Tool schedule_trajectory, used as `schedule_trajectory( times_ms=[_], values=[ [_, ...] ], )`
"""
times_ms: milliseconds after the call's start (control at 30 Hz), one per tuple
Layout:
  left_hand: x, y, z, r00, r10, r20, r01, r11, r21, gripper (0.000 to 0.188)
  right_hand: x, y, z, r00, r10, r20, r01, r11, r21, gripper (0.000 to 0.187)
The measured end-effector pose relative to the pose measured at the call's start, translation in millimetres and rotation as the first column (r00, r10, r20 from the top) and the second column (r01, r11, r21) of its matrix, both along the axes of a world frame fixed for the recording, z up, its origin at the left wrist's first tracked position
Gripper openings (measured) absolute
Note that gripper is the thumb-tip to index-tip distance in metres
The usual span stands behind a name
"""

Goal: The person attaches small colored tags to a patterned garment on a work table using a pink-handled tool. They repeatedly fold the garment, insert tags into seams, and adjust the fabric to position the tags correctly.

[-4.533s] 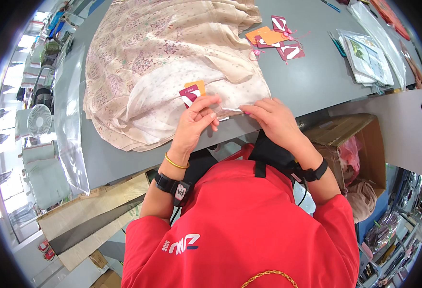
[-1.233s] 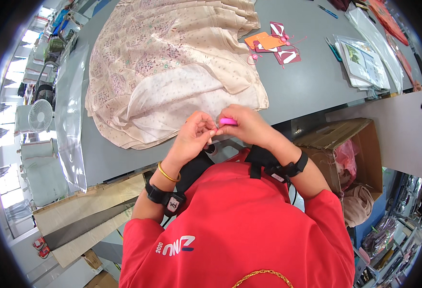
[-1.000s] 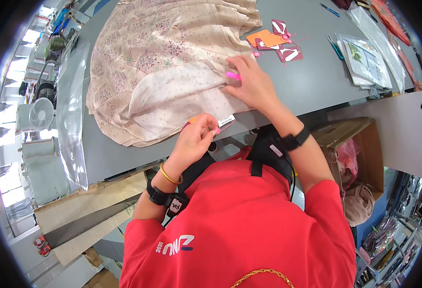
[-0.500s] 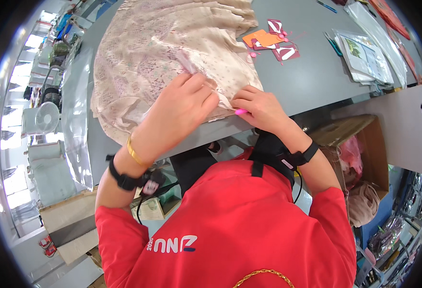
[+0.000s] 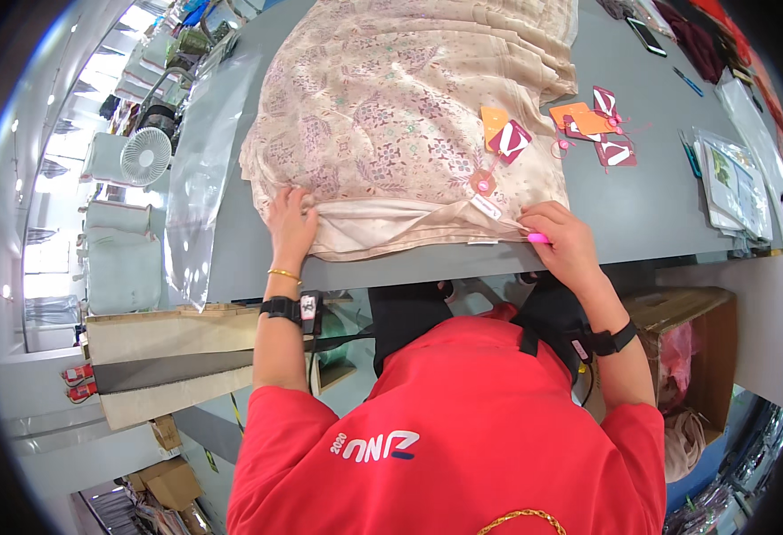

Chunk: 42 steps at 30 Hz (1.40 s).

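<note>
While the patterned cloth fills the upper middle of the frame, its near edge runs between two hands. Left hand, left of centre: fingers slightly spread, resting on the cloth's near-left corner; cannot tell whether they pinch it. Right hand, right of centre: fingers curled around a pink object, tips touching the near-right corner. Hang tags lie on the cloth, up and left of the right fingers.
</note>
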State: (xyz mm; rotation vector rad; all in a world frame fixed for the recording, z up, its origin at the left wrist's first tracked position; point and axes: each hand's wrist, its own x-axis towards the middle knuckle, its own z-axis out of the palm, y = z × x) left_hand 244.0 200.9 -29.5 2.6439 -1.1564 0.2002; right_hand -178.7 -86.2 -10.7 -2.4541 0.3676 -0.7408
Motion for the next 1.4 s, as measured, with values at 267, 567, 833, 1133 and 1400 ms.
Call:
schedule_trajectory(
  times_ms=[267,567,833,1133,1400],
  values=[
    [29,71,33,0.975,0.204,-0.087,-0.164,0.926,0.339,0.044,8,35,16,0.992,0.084,-0.093,-0.100,0.977,-0.186,0.022],
    [-196,-85,83,0.652,-0.744,-0.148,0.709,0.667,-0.231,0.050,29,34,54,0.985,0.167,-0.050,-0.172,0.978,-0.116,0.021],
    [-30,-181,98,0.602,-0.480,-0.637,0.003,0.800,-0.600,0.021,15,-65,34,0.871,-0.444,-0.208,0.482,0.854,0.196,0.027],
    [-27,-213,106,0.860,-0.495,0.124,0.481,0.704,-0.523,0.024,40,-107,-7,0.742,-0.584,-0.329,0.581,0.805,-0.117,0.031],
    [-180,-220,84,0.471,-0.805,-0.362,0.598,0.593,-0.540,0.015,23,-109,7,0.825,-0.527,-0.205,0.564,0.790,0.241,0.029]
  ],
)
